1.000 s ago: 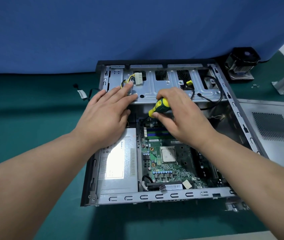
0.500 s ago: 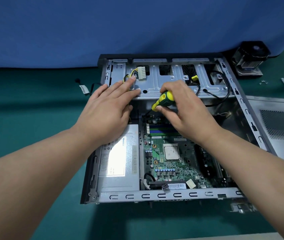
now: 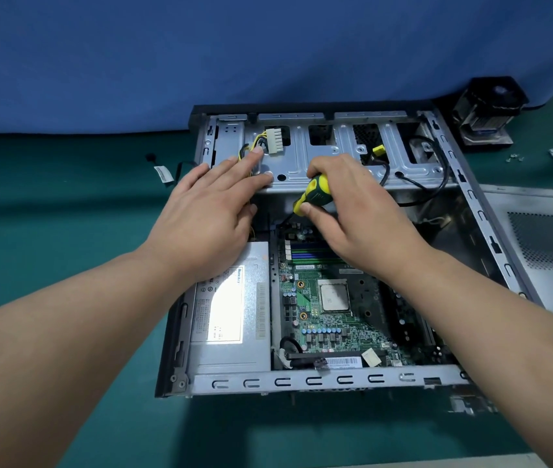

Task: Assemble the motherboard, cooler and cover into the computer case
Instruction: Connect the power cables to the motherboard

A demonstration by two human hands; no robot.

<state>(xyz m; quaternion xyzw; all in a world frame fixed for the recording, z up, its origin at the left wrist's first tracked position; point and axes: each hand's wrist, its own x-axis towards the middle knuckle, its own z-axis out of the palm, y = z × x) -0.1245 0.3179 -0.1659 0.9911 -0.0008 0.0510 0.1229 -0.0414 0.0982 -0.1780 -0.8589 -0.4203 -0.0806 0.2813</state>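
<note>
While the left hand (image 3: 207,214) lies flat with straight fingers on the metal drive bay (image 3: 335,153) of the open computer case (image 3: 302,380), the right hand (image 3: 352,211) is curled round a yellow and green screwdriver (image 3: 313,194). The screwdriver's dark shaft slants down toward the far left corner of the motherboard (image 3: 332,319); its tip is too small to make out. The motherboard lies flat inside the case, green, with a square silver processor (image 3: 334,293) near its middle. Beside it to the left, within the case, sits a grey power supply (image 3: 231,319) with a white label. A white connector (image 3: 275,141) on yellow and black wires rests on the drive bay, just beyond the left fingertips. The case lies on a green counter (image 3: 65,197), toward its far edge, against a blue backdrop (image 3: 200,55). The cooler (image 3: 484,113) stands at the far right corner of the counter, apart from the case. The grey cover (image 3: 545,244), with a perforated vent, lies flat just right of the case.
</note>
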